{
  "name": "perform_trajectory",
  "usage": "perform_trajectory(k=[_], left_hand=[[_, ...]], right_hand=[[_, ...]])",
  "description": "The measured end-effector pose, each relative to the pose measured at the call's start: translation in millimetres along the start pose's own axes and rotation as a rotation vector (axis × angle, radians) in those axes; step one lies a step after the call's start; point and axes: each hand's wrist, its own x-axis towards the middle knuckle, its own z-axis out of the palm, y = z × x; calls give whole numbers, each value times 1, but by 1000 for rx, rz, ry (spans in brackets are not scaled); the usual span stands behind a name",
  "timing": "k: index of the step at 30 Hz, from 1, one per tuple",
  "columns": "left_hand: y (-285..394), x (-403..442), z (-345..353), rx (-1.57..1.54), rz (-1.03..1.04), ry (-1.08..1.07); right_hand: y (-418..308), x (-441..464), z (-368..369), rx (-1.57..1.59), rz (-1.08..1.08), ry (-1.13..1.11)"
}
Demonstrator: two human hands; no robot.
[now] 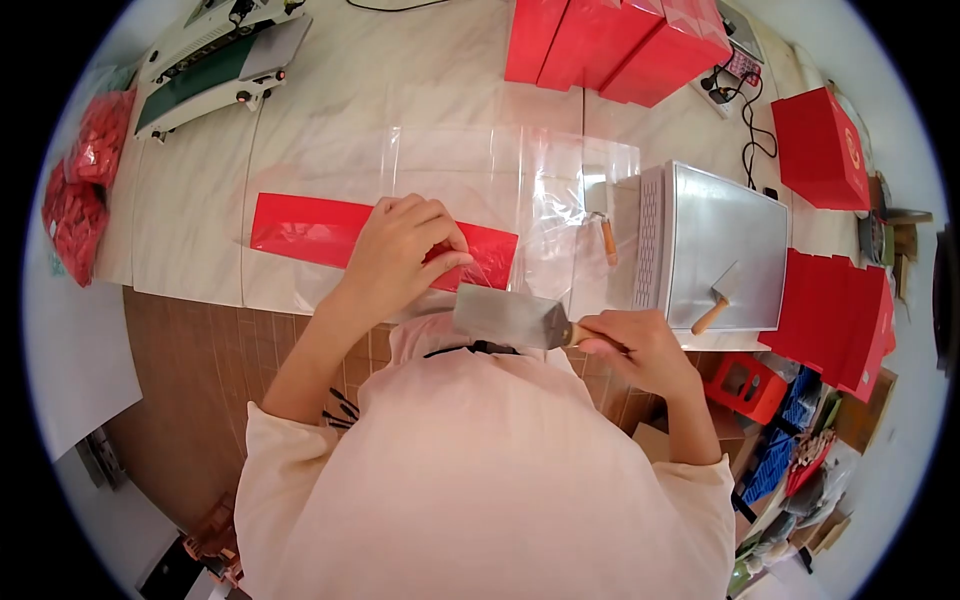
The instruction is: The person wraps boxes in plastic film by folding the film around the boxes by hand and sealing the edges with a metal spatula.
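Note:
A long flat red box (310,228) lies on the table, with clear plastic film (545,185) spread around and behind it. My left hand (405,245) is over the box, thumb and fingers pinched on the film near the box's right end. In my right hand (640,350) is a scraper (508,315), gripped by its wooden handle. Its wide metal blade points left, close to the box's front right corner; whether it touches the film I cannot tell. A smaller wooden-handled scraper (608,240) lies on the right side of the film.
On the right stands a flat metal-topped box (725,240) with another wooden-handled scraper (712,312) on it. Red boxes (620,45) stand at the back, more red boxes (835,315) at the right. A green-belted machine (220,75) occupies the back left, beside red bags (85,190).

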Motion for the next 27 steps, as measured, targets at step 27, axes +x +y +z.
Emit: perform_trajectory(k=[27], left_hand=[[-2, 36, -3, 163, 188, 212]], right_hand=[[5, 47, -8, -131, 31, 75]])
